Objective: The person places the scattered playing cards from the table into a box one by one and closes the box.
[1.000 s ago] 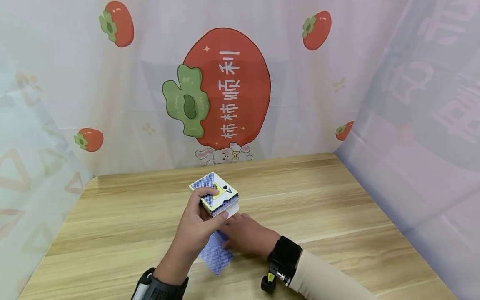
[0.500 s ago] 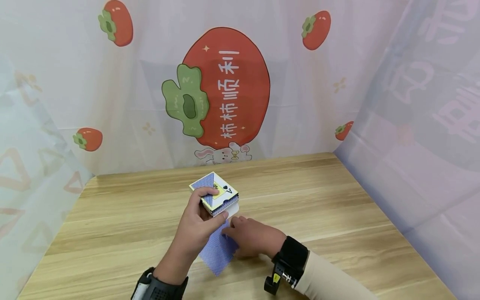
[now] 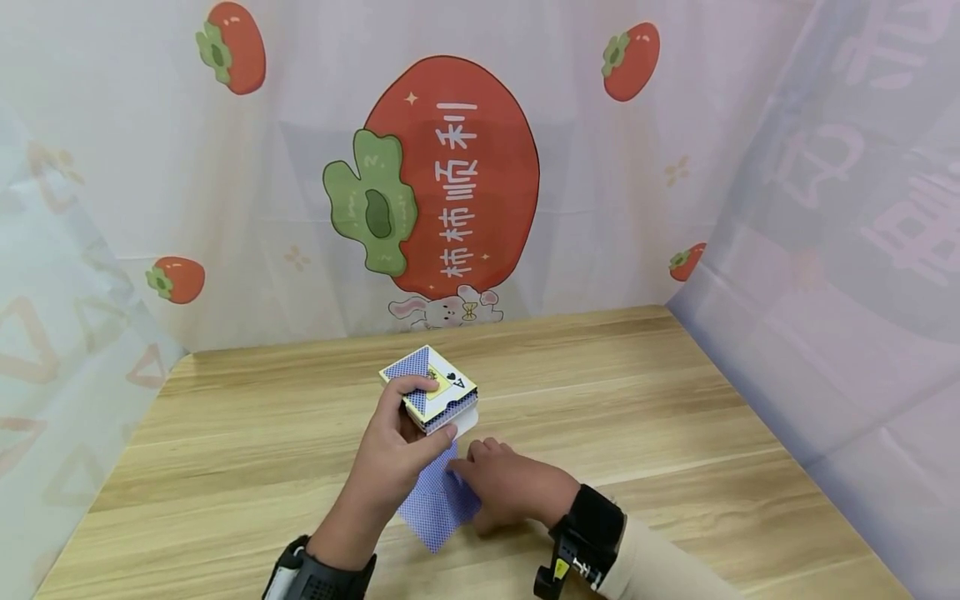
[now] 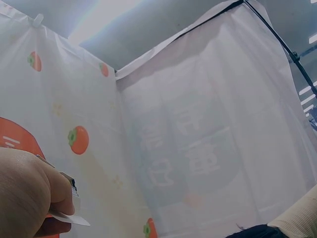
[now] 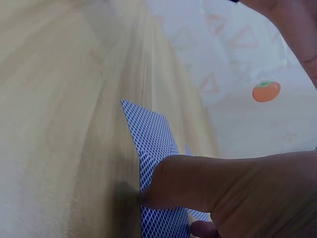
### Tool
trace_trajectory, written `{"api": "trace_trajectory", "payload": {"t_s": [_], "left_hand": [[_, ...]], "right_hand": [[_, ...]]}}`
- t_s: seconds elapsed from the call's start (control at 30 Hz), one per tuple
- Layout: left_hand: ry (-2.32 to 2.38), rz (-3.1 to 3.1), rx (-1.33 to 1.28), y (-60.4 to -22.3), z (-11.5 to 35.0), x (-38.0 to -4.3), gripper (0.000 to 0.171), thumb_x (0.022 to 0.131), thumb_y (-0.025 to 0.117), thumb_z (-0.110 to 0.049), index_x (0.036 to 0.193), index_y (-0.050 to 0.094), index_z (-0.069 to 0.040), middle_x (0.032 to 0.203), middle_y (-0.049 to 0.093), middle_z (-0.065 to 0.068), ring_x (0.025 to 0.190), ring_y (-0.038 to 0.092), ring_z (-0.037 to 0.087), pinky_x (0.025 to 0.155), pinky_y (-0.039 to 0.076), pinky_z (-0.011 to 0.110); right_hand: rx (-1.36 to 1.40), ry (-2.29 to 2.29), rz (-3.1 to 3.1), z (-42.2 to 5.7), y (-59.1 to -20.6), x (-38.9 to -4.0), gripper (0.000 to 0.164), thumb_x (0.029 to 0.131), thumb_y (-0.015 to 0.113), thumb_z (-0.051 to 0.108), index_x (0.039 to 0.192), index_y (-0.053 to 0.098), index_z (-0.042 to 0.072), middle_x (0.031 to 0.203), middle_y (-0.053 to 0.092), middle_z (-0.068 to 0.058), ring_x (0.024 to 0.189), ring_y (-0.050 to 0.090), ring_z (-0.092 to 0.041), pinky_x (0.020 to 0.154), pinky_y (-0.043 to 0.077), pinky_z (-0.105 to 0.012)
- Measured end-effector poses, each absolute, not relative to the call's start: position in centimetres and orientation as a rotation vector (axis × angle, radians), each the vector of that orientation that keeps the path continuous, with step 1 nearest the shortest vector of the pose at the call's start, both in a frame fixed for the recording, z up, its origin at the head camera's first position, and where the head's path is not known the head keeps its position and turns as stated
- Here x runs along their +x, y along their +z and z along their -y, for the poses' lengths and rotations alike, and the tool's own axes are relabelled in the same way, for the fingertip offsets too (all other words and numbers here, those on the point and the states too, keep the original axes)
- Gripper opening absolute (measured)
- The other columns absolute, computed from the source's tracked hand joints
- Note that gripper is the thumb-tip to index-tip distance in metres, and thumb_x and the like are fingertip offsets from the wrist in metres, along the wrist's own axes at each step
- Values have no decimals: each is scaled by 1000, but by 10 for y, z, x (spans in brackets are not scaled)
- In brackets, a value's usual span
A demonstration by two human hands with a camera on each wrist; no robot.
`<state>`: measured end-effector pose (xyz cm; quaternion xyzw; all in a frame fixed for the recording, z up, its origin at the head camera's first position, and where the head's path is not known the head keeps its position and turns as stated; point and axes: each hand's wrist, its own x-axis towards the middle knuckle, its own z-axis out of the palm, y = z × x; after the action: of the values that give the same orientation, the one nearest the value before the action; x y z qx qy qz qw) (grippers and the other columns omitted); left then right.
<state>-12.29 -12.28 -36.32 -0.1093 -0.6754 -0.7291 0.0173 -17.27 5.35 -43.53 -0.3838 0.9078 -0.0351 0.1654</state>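
Observation:
A playing-card box (image 3: pixel 431 379), showing a spade ace and blue pattern, is tilted in my left hand (image 3: pixel 390 454), with fingers on top and thumb at its lower edge. Its flap hangs out, and card edges show at the open end. Below it, blue-backed playing cards (image 3: pixel 433 508) lie overlapping on the table. My right hand (image 3: pixel 517 483) pinches one playing card (image 5: pixel 166 220) by its near side. In the right wrist view the thumb lies across its patterned back, and a fingertip shows beyond its edge. The left wrist view shows only the left hand (image 4: pixel 29 198) and part of the box.
The wooden table (image 3: pixel 637 400) spreads around both hands. A white curtain (image 3: pixel 300 167) with printed persimmons closes off the back, and other sheets (image 3: pixel 847 208) hang at the sides. Wrist cameras are strapped on both arms.
My right hand has drawn back to the right and slightly toward me, and a playing card's edge has slid right with it. The left hand and the box have stayed in place.

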Motion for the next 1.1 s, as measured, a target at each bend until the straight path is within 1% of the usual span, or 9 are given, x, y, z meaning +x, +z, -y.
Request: {"api": "trace_trajectory", "payload": {"t_s": [0.2, 0.37, 0.43, 0.53, 0.7, 0.8, 0.97, 1.03, 1.1], "left_hand": [[-2259, 2109, -335, -363, 122, -123, 58, 86, 65, 15, 134, 39, -4, 151, 36, 28, 131, 48, 40, 94, 53, 28], [-2249, 2127, -324, -363, 122, -124, 58, 86, 65, 14, 134, 38, -4, 152, 35, 27, 132, 47, 40, 95, 52, 28], [-2249, 2127, -323, -363, 122, -124, 58, 87, 65, 14, 134, 38, -4, 152, 35, 27, 132, 48, 40, 94, 52, 27], [-2255, 2120, -330, -363, 122, -124, 58, 86, 64, 14, 135, 37, -3, 152, 35, 27, 131, 48, 41, 94, 53, 27], [-2259, 2119, -331, -364, 122, -124, 58, 86, 64, 14, 135, 37, -3, 151, 36, 28, 130, 49, 41, 93, 53, 27], [-2258, 2126, -321, -365, 122, -125, 58, 86, 65, 14, 134, 38, -3, 150, 38, 28, 128, 50, 40, 93, 53, 27], [-2254, 2127, -318, -367, 121, -125, 58, 86, 65, 14, 134, 39, -4, 149, 39, 27, 127, 52, 39, 91, 54, 27], [-2256, 2115, -338, -367, 121, -126, 57, 86, 65, 14, 134, 38, -3, 147, 39, 29, 126, 52, 39, 90, 55, 27], [-2259, 2103, -352, -367, 121, -126, 57, 86, 64, 14, 134, 38, -2, 146, 40, 30, 125, 52, 39, 90, 55, 27]], "right_hand": [[-1137, -146, -2600, -58, -436, -164, 71, 76, 83, 35, 140, 57, 20, 107, 50, 7, 94, 42, -7, 81, 42, -20], [-1156, -189, -2612, -62, -438, -157, 68, 78, 82, 34, 139, 56, 20, 116, 53, 7, 102, 44, -8, 91, 44, -24], [-1180, -199, -2612, -63, -439, -154, 68, 78, 82, 35, 139, 56, 20, 117, 55, 8, 105, 44, -9, 94, 42, -26], [-1225, -228, -2605, -65, -440, -151, 67, 77, 82, 34, 137, 56, 21, 116, 57, 8, 104, 45, -8, 93, 43, -26], [-1229, -336, -2557, -66, -445, -145, 67, 79, 82, 29, 139, 52, 22, 113, 53, 7, 91, 49, -2, 79, 47, -18], [-1207, -384, -2511, -67, -447, -142, 69, 81, 81, 28, 142, 49, 24, 115, 53, 7, 86, 50, 0, 74, 48, -16], [-1144, -434, -2389, -70, -448, -137, 71, 86, 78, 29, 148, 44, 25, 120, 55, 10, 90, 51, 1, 77, 49, -18], [-1138, -455, -2313, -71, -447, -135, 69, 87, 77, 29, 148, 44, 25, 121, 55, 12, 92, 52, 2, 78, 49, -18], [-1161, -482, -2220, -73, -446, -134, 65, 89, 76, 28, 147, 47, 24, 124, 57, 15, 97, 52, 4, 83, 49, -18]]}}
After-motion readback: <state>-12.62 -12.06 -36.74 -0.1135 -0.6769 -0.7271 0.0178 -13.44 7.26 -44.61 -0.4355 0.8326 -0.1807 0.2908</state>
